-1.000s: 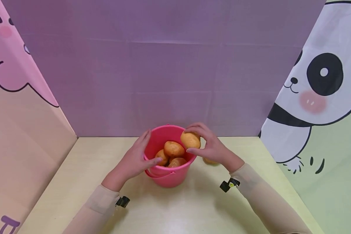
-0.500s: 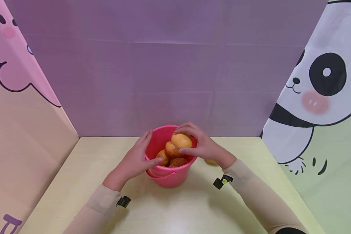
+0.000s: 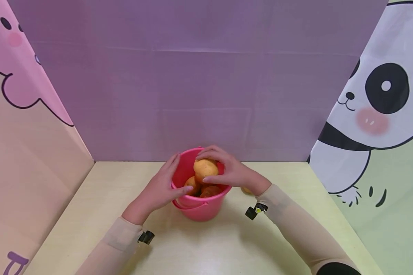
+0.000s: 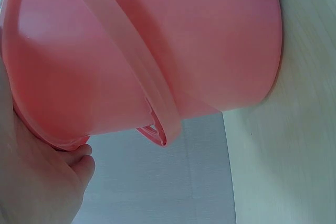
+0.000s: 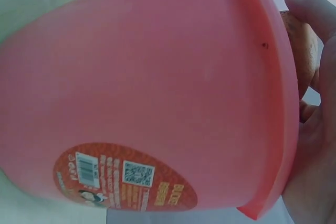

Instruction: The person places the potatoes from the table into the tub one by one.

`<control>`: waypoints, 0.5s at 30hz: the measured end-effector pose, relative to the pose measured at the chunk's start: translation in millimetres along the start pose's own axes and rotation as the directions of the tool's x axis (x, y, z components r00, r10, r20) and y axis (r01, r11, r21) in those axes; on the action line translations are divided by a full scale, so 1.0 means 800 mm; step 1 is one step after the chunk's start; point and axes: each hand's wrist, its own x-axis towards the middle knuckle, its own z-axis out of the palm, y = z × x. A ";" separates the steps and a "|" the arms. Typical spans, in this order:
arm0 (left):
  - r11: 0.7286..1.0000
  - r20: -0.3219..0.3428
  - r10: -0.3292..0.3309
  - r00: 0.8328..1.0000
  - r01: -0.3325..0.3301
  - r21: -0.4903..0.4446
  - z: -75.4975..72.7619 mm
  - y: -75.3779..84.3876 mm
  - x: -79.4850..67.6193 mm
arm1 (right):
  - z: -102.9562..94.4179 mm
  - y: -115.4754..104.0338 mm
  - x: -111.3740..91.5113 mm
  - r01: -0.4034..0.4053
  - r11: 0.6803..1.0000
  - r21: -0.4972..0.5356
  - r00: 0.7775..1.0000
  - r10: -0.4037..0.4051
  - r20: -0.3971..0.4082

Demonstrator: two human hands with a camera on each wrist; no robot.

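Observation:
A pink bucket (image 3: pixel 201 212) stands upright on the table, its handle hanging down at the front. Inside are several potatoes (image 3: pixel 210 191). My left hand (image 3: pixel 160 189) holds the bucket's rim on the left, thumb over the edge; in the left wrist view the fingers (image 4: pixel 79 162) lie by the rim. Over the bucket's opening my right hand (image 3: pixel 227 170) grips a potato (image 3: pixel 205 170) between thumb and fingers, just above the others. In the right wrist view that potato (image 5: pixel 300 51) shows partly beyond the rim; the bucket wall hides the rest.
Another potato (image 3: pixel 246 190) lies on the table right of the bucket, mostly hidden behind my right wrist. A purple backdrop (image 3: pixel 206 95) rises close behind the bucket. Printed panels (image 3: pixel 361 152) stand on both sides. The pale table (image 3: pixel 192 252) extends toward me.
My right hand has carried the gripped potato left, from the bucket's right rim to above the middle of its opening. The left hand has stayed on the rim.

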 end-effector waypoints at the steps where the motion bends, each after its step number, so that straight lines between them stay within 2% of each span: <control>1: 1.000 -0.001 0.000 1.000 0.000 -0.001 0.000 0.000 0.000 | 0.000 0.001 0.003 0.018 1.000 -0.009 1.000 -0.018 0.006; 6: 1.000 0.000 -0.003 1.000 0.003 -0.002 0.000 0.002 -0.001 | 0.003 0.003 0.016 0.112 0.992 -0.062 0.993 -0.110 0.035; 15: 1.000 -0.002 0.002 1.000 -0.002 0.015 0.000 0.002 0.000 | 0.010 -0.001 0.032 0.182 0.982 -0.041 0.980 -0.178 0.086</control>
